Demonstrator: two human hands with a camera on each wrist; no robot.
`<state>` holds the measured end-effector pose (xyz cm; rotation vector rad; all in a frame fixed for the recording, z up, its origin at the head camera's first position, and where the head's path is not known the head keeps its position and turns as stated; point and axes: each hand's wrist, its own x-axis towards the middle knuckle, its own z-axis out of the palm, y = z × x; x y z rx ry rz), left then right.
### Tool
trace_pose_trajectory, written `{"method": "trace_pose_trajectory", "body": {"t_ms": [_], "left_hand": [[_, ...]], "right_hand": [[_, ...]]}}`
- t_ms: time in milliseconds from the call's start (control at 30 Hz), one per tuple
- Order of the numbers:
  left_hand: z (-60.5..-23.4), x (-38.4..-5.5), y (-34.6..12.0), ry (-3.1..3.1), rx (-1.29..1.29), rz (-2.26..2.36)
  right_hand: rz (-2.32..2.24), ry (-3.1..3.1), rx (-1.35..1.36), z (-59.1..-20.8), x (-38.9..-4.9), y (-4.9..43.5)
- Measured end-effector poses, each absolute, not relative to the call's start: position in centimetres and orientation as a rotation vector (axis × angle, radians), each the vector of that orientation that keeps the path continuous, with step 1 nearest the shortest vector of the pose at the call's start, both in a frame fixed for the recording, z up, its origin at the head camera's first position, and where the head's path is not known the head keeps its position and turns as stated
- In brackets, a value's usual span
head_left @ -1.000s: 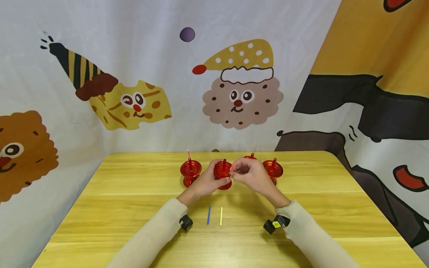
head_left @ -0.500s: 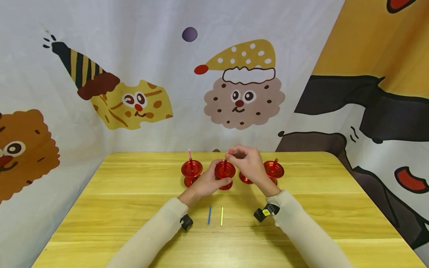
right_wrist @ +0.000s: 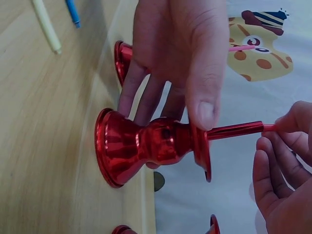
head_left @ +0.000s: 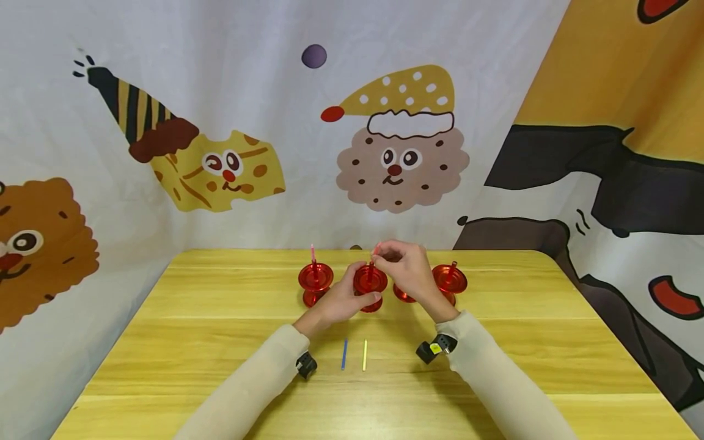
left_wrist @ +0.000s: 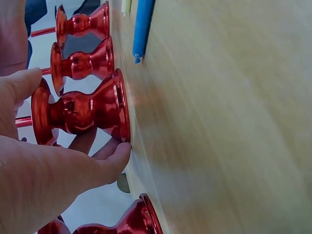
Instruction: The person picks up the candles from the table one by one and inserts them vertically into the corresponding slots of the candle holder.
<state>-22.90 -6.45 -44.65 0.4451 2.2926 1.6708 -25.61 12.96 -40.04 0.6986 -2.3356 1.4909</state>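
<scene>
My left hand (head_left: pixel 342 300) grips a shiny red candlestick (right_wrist: pixel 165 140) that stands on the table. Its thumb lies at the dish and its fingers reach behind the body. Above the dish, my right hand (head_left: pixel 409 267) pinches a thin pinkish-red candle (right_wrist: pixel 269 127) between thumb and finger. The candle's lower end meets the top of the candlestick's upright tube (right_wrist: pixel 236 130); most of the candle is hidden by the fingers. To the left, another red candlestick (head_left: pixel 316 278) carries an upright pink candle (head_left: pixel 313 253).
Further right stand a red candlestick (head_left: pixel 450 280) with a bare tube and another red candlestick (head_left: pixel 404 295), mostly hidden behind my right hand. A blue candle (head_left: pixel 344 354) and a yellow candle (head_left: pixel 365 355) lie on the wooden table (head_left: pixel 220 342). A printed cloth (head_left: pixel 242 73) hangs behind.
My right hand has moved left and slightly up, bringing the pinkish-red candle from beside the dish to the top of the tube. My left hand keeps its grip on the candlestick.
</scene>
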Motion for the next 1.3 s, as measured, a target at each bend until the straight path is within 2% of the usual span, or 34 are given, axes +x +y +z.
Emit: {"method": "trace_pose_trajectory", "body": {"t_ms": [700, 1300], "left_hand": [[-44.56, -22.95, -6.43, 2.314, 0.469, 1.658], [-44.63, -23.13, -6.50, 2.284, 0.502, 1.673]], "right_hand": [[1.308, -2.352, 0.798, -40.64, -26.07, 13.00], [1.346, -2.427, 0.804, -40.10, -25.82, 13.07]]}}
